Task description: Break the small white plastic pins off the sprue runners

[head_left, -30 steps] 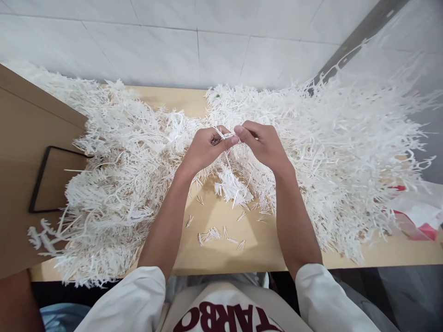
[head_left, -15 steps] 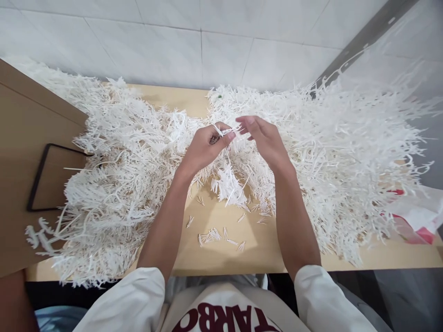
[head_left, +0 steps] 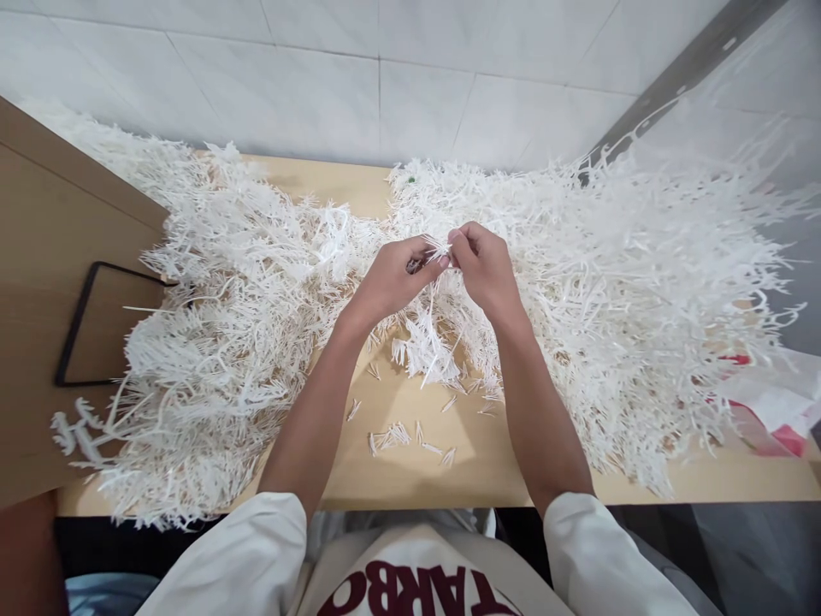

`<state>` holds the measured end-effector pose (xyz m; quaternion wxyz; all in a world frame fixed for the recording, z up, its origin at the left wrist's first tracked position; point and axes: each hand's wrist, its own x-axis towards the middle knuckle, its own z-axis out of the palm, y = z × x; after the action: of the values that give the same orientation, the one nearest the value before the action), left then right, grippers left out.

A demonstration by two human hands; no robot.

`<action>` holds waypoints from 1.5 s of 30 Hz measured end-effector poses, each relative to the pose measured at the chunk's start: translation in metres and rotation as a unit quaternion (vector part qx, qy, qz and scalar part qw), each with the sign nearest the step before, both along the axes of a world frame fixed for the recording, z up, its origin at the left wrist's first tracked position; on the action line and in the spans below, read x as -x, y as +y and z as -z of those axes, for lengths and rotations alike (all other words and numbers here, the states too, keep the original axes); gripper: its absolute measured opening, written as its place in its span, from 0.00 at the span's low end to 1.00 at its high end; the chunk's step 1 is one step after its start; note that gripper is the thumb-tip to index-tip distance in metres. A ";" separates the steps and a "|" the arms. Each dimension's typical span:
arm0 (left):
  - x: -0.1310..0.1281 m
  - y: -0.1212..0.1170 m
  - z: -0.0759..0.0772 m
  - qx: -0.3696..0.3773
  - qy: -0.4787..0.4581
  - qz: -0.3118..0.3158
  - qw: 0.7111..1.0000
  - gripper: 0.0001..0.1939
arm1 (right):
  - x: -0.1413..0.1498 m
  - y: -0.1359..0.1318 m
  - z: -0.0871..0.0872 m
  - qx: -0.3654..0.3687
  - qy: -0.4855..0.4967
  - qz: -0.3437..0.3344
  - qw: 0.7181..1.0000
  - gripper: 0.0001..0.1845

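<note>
My left hand (head_left: pixel 392 281) pinches a thin white plastic sprue piece (head_left: pixel 439 250) above the middle of the wooden table (head_left: pixel 410 462). My right hand (head_left: pixel 484 265) meets it from the right, fingertips closed on the same piece. Big heaps of white plastic branch-like sprues lie on both sides: one heap at the left (head_left: pixel 218 342), one at the right (head_left: pixel 629 291). Below my hands sits a small pile of snapped-off white bits (head_left: pixel 427 351), with several loose bits (head_left: pixel 391 436) nearer the front edge.
A brown board with a black rectangular frame (head_left: pixel 83 325) stands at the left. A red and white plastic bag (head_left: pixel 770 411) lies at the right edge. White tiled wall behind the table. My white sleeves and lap are at the bottom.
My right hand had lifted off with fingers spread half a second ago; now it has come back and closed on the piece held by my left hand.
</note>
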<state>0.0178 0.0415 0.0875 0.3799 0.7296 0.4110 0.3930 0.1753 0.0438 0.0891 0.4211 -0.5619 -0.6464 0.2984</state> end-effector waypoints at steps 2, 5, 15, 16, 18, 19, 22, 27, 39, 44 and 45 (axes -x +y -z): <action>0.000 0.000 0.000 0.003 -0.007 0.013 1.000 0.19 | 0.005 0.000 0.001 0.008 0.021 0.008 1.000 0.20; 0.005 -0.002 -0.004 0.007 -0.017 0.019 1.000 0.19 | 0.009 0.000 0.001 0.007 0.039 -0.004 0.999 0.21; 0.003 -0.009 -0.015 0.048 -0.072 0.010 0.996 0.18 | -0.035 0.013 0.009 0.043 0.080 0.017 0.996 0.19; 0.003 -0.007 -0.012 0.050 -0.066 0.000 0.997 0.18 | -0.035 0.011 0.005 0.039 0.071 -0.001 0.997 0.19; 0.003 -0.001 -0.006 0.049 -0.055 -0.023 0.997 0.19 | -0.031 0.005 -0.005 0.027 0.045 -0.034 0.998 0.21; 0.004 0.000 -0.003 0.049 -0.051 -0.031 0.997 0.19 | -0.028 0.002 -0.009 0.023 0.028 -0.054 0.998 0.21; 0.005 0.003 0.003 0.064 -0.033 -0.023 0.997 0.19 | -0.015 -0.007 -0.019 0.024 -0.032 -0.124 0.991 0.22; 0.003 0.002 0.006 0.098 -0.037 -0.046 0.993 0.17 | -0.003 -0.011 -0.019 -0.025 -0.077 -0.113 0.990 0.21; -0.003 -0.002 -0.003 0.026 -0.028 -0.029 0.999 0.10 | -0.007 -0.007 -0.014 0.017 0.033 -0.059 0.998 0.16; -0.004 -0.002 -0.001 0.027 -0.014 0.004 1.000 0.09 | -0.008 -0.007 -0.017 0.005 -0.014 -0.112 0.994 0.19; -0.005 -0.003 -0.001 0.027 -0.014 0.010 0.999 0.09 | -0.009 -0.007 -0.017 -0.008 -0.021 -0.099 0.995 0.19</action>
<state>0.0223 0.0390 0.0881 0.4090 0.7175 0.4090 0.3881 0.1839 0.0368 0.1060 0.3804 -0.4978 -0.7101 0.3214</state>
